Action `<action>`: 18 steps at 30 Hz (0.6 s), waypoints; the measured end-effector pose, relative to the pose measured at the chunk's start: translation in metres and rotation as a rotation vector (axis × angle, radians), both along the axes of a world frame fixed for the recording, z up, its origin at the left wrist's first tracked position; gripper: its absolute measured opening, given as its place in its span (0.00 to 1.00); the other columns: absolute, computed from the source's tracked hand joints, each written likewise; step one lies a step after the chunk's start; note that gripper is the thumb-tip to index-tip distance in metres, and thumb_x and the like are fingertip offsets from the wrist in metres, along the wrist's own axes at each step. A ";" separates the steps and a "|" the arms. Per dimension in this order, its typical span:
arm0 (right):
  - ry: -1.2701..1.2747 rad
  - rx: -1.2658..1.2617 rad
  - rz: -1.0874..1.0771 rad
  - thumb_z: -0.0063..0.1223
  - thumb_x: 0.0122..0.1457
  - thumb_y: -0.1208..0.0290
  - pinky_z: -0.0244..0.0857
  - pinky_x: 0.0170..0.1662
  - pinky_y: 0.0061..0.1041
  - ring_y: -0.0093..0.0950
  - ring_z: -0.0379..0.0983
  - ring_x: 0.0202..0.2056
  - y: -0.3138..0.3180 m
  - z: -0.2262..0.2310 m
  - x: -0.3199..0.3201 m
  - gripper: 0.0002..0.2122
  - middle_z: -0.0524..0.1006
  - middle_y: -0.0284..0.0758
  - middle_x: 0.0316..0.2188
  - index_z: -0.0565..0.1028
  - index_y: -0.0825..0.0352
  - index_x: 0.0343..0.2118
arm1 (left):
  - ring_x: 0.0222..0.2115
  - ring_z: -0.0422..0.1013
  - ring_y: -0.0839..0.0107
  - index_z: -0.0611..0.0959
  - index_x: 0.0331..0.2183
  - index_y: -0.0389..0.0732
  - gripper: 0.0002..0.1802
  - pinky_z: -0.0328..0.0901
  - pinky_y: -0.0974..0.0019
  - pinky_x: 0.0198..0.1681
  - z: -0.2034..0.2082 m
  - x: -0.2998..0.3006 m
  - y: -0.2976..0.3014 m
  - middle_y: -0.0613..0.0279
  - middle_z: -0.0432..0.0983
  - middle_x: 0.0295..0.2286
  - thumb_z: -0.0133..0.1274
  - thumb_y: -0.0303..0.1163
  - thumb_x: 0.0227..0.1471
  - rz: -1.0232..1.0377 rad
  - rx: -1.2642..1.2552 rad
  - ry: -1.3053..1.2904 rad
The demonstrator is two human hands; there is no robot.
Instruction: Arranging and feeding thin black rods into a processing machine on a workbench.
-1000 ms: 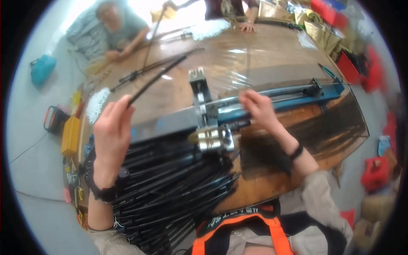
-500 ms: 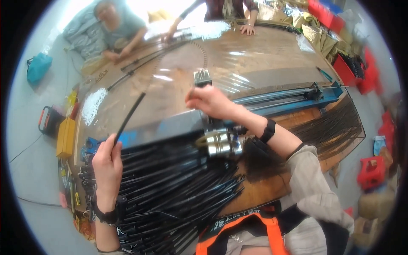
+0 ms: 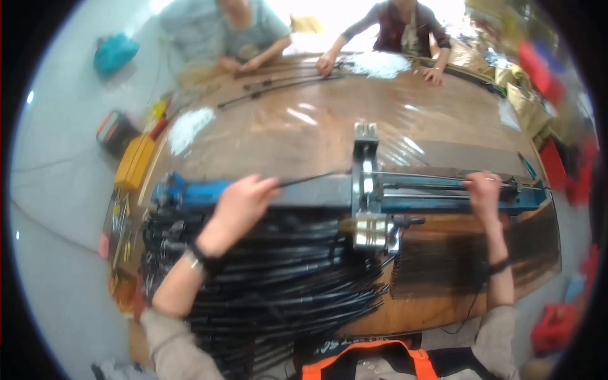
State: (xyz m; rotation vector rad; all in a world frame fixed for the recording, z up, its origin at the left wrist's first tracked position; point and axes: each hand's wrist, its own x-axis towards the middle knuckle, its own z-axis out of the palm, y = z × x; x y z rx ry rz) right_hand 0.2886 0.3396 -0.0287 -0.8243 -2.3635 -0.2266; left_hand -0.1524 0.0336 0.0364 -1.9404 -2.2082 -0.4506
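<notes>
My left hand is closed on a slim black rod. The rod runs rightward to an upright metal clamp block on a long blue bench fixture. Over the right part of the fixture, my right hand has its fingers curled beside a sliding carriage. A thin metal rail leads up to those fingers, but what they grip is hidden. Below the fixture, between my arms, lies a large spread of black rods. A silver metal block sits at the fixture's near side.
Two people sit across the wooden table, one hand resting on it. White piles of small pieces lie on top. A yellow box stands at the left edge, and thin dark strands lie at right.
My left hand has brought the black rod from upright at the left to level against the clamp. My right hand has moved rightward from the clamp block along the rails. The view has shifted.
</notes>
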 end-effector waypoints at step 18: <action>0.092 0.018 -0.072 0.52 0.60 0.73 0.60 0.47 0.35 0.39 0.68 0.36 0.031 -0.028 0.056 0.04 0.71 0.39 0.27 0.71 0.67 0.31 | 0.28 0.72 0.53 0.84 0.30 0.41 0.11 0.67 0.54 0.33 -0.054 0.057 0.104 0.55 0.72 0.24 0.56 0.39 0.55 -0.202 0.164 -0.344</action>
